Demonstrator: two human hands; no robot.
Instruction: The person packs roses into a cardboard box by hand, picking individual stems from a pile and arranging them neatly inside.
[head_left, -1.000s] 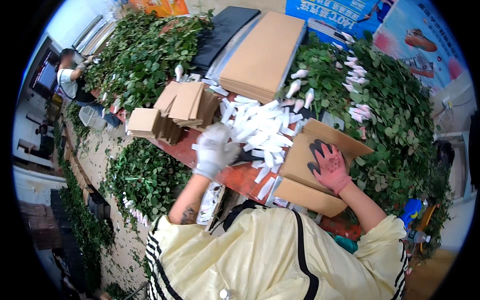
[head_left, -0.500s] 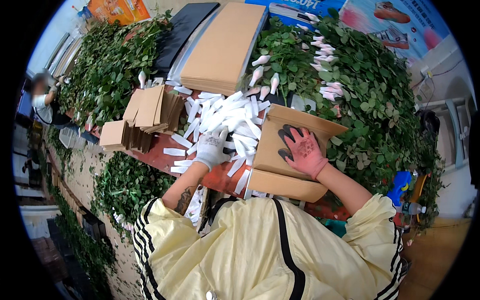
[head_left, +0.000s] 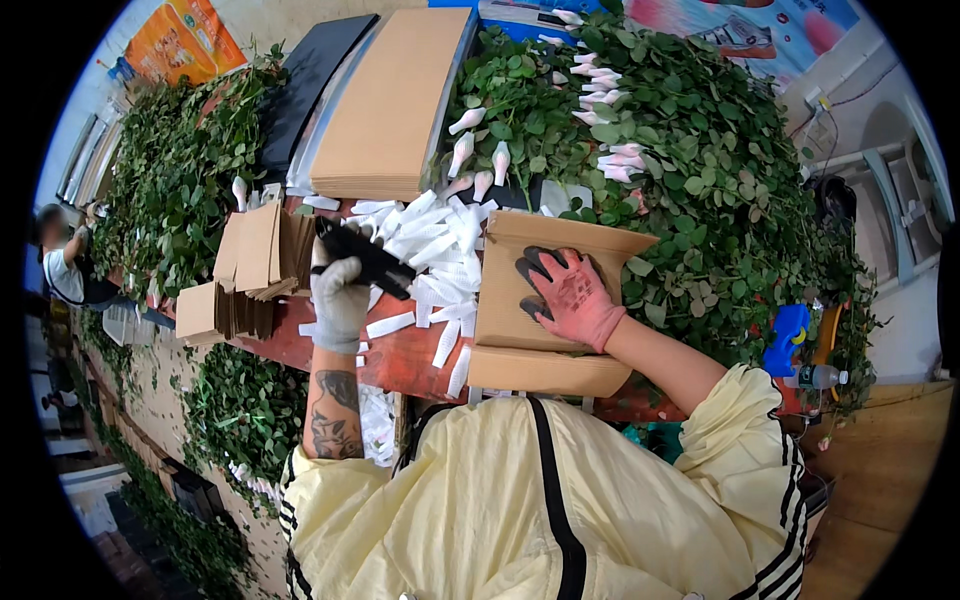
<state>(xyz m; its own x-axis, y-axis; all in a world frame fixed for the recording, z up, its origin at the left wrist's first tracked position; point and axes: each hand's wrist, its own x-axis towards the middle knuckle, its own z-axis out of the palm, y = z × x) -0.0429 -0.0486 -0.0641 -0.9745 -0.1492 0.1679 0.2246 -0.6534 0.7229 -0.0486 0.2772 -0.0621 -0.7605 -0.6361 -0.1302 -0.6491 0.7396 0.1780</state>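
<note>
My left hand (head_left: 340, 308), in a white and grey glove, is closed around a black stapler (head_left: 366, 260). It holds the tool above the heap of white mesh sleeves (head_left: 432, 235). My right hand (head_left: 578, 296), in a pink glove with dark fingertips, lies spread on a folded brown cardboard sheet (head_left: 500, 320). Under that palm the sheet is pressed to the table, with one flap (head_left: 560, 372) along its near side and another raised at the far side. What lies between the cardboard layers is hidden.
Small cardboard pieces (head_left: 250, 240) are stacked at the left. Behind stands a pile of long cardboard sheets (head_left: 390, 100) beside black panels (head_left: 310, 90). Leafy stems with sleeved rose buds (head_left: 605, 90) cover the right side. A plastic bottle (head_left: 815, 377) lies far right; another person (head_left: 65, 255) works far left.
My left hand has picked up the black stapler from around the white sleeves and raised it. My right hand stays flat on the cardboard. The whole view has shifted slightly.
</note>
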